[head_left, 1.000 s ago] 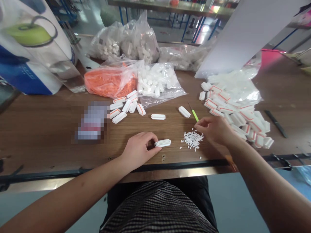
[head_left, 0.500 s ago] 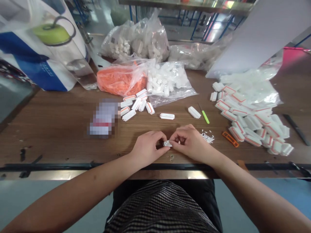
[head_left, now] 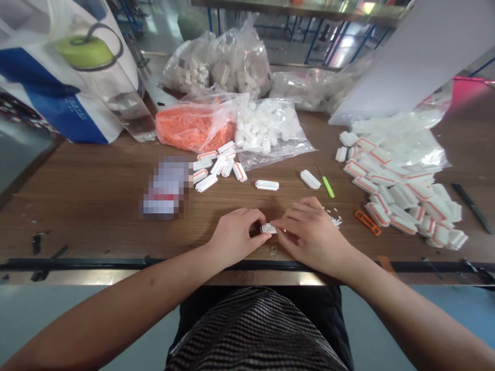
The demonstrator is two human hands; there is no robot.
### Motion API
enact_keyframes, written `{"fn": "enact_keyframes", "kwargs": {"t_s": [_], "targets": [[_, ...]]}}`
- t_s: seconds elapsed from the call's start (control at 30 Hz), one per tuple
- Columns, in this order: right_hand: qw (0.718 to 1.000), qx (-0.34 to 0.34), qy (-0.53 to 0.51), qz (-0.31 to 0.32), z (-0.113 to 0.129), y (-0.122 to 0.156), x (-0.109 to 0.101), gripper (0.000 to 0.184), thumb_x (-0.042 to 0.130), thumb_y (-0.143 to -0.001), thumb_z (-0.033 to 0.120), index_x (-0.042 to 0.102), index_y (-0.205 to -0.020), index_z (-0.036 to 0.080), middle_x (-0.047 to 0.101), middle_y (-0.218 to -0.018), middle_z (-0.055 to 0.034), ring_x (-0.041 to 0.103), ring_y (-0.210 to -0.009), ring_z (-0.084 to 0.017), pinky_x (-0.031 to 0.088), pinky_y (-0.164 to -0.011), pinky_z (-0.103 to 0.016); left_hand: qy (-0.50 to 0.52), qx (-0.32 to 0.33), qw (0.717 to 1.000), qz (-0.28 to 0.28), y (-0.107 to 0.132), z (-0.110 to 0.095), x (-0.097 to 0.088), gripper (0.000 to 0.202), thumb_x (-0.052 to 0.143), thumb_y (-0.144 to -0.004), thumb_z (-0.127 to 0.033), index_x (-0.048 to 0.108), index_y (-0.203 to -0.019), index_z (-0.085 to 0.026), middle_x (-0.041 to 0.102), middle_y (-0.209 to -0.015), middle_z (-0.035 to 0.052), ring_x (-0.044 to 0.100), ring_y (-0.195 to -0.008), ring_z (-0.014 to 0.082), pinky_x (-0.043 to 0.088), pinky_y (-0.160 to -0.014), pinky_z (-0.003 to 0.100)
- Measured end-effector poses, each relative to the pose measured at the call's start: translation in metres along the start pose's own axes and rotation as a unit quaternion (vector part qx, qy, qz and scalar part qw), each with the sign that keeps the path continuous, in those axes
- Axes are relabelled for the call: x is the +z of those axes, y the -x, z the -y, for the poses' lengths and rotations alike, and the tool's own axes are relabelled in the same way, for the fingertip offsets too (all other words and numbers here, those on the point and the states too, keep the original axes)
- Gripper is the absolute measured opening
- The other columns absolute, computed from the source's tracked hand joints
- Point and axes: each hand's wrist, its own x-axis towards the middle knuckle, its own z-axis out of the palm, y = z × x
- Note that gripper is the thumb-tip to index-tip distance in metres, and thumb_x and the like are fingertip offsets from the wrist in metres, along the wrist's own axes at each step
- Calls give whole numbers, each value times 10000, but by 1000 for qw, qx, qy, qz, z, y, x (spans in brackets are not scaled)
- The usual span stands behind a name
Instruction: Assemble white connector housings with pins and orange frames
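Between the thumb and fingers of my left hand [head_left: 235,234] is a small white plastic casing [head_left: 268,228] with little details along its face, held low over the table. My right hand [head_left: 311,232] bends over the casing's right end, fingertips touching it; whatever those fingers pinch is too small or hidden. Partly behind the right hand lies a scatter of tiny white pieces [head_left: 335,221]. Two white casings [head_left: 267,185] lie singly beyond the hands, the right one near a thin tool with a green handle [head_left: 328,187]. An orange plastic frame [head_left: 367,222] rests further right.
A heap of white casings with orange edging [head_left: 410,201] covers the right side, near a black strip-like tool [head_left: 472,208]. Bags of orange parts [head_left: 195,126] and white parts [head_left: 266,126] stand behind. At left are a blurred-out object [head_left: 166,188] and a bottle [head_left: 127,103].
My right hand has turned and flattened slightly, its fingertips shifting a little right along the casing and covering more of the tiny pieces. My left hand holds its place.
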Motion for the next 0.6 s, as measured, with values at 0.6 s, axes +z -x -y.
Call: {"fn": "enact_keyframes", "kwargs": {"t_s": [0.6], "targets": [[932,345,-59,91,-120,51,-38,174,615,-780,321,772,-804,250,766,-797,-43,692,-706,-225,515,-654,-360,-14,14,1000,-6,0,3,-1,109,727,-787,-271,633,-823,-227,509,-638,-55,497,-626,135,394,-645,263]]}}
